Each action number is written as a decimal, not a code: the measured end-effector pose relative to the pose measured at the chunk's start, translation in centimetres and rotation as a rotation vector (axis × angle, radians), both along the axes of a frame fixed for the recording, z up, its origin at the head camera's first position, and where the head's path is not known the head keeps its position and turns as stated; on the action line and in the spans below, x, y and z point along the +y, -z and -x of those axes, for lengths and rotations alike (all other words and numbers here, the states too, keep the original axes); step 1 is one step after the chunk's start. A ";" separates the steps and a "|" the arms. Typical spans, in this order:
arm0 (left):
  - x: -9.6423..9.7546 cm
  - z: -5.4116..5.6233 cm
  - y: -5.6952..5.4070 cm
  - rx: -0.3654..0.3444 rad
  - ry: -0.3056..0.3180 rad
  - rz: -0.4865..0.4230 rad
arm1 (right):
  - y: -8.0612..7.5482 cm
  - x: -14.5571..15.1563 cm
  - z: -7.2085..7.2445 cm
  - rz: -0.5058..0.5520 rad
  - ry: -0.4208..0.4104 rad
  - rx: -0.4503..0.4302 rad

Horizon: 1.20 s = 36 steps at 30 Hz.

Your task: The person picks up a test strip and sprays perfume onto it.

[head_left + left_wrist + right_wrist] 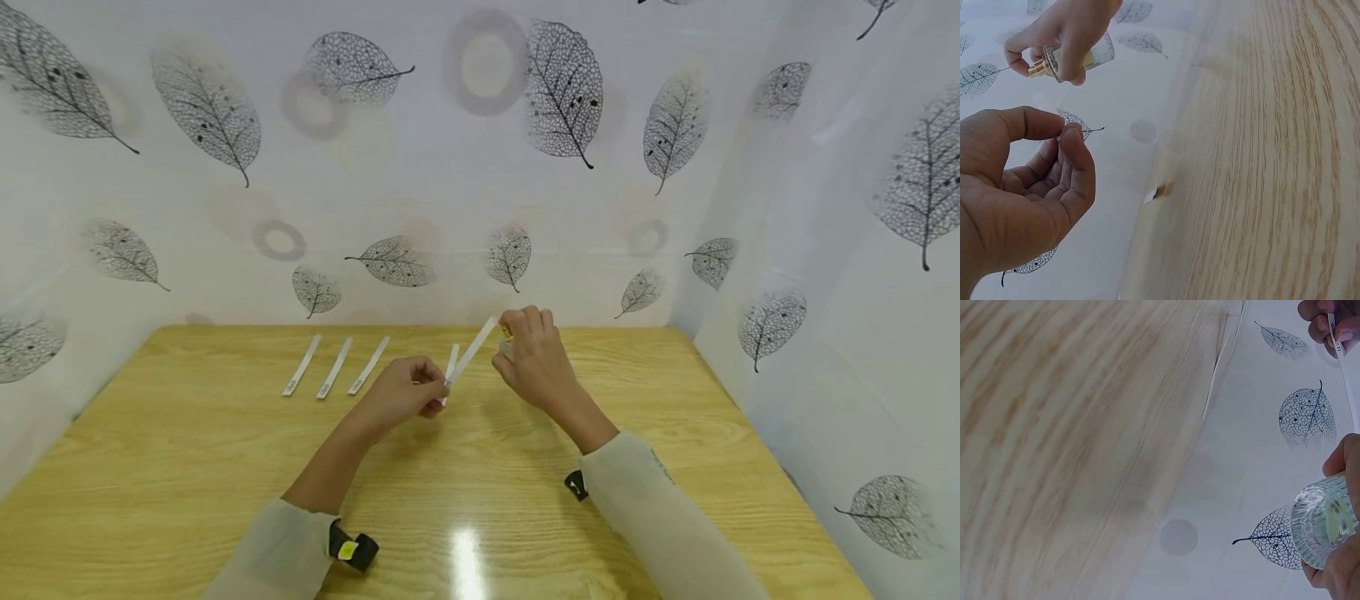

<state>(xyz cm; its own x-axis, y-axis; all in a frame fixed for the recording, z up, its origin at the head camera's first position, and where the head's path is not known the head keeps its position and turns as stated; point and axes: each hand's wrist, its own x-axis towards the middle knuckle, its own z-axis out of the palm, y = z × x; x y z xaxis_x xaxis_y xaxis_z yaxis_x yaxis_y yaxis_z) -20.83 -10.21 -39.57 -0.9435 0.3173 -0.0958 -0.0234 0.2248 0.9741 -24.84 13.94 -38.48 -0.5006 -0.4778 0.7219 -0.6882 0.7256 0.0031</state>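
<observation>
My left hand [408, 387] pinches the lower end of a white paper test strip [476, 346] between thumb and index finger. The strip slants up and to the right above the table. My right hand [536, 358] grips a small clear glass perfume bottle [1316, 522] with a gold spray top [1040, 67]. In the left wrist view, its index finger bends over that spray top. The strip's upper end is close beside the bottle in the head view. Another white strip [453, 358] stands out behind the left hand, its lower part overlapped by fingers and held strip.
Three white paper strips [302, 365] lie slanted side by side on the wooden table [187, 467], left of the hands. A white leaf-patterned sheet [450, 183] hangs behind the table and along its sides. Black wrist bands [354, 546] sit at both sleeves.
</observation>
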 end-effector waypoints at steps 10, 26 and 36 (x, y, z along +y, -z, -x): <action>-0.1 -0.1 0.0 0.005 0.005 -0.003 | 0.2 -0.2 0.0 -0.013 -0.016 -0.035; 0.0 -0.1 0.0 -0.005 0.013 -0.002 | -0.1 -0.5 -0.1 -0.002 -0.023 -0.058; -0.1 0.1 0.2 -0.012 0.009 -0.002 | 0.2 -0.5 0.1 0.006 -0.022 -0.036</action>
<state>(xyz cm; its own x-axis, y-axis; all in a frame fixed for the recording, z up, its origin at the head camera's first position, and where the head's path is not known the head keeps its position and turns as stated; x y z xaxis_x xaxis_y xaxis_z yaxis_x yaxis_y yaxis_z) -20.88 -10.26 -39.79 -0.9394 0.3258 -0.1065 -0.0330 0.2232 0.9742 -24.91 13.48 -38.66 -0.5157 -0.4850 0.7063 -0.7035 0.7102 -0.0259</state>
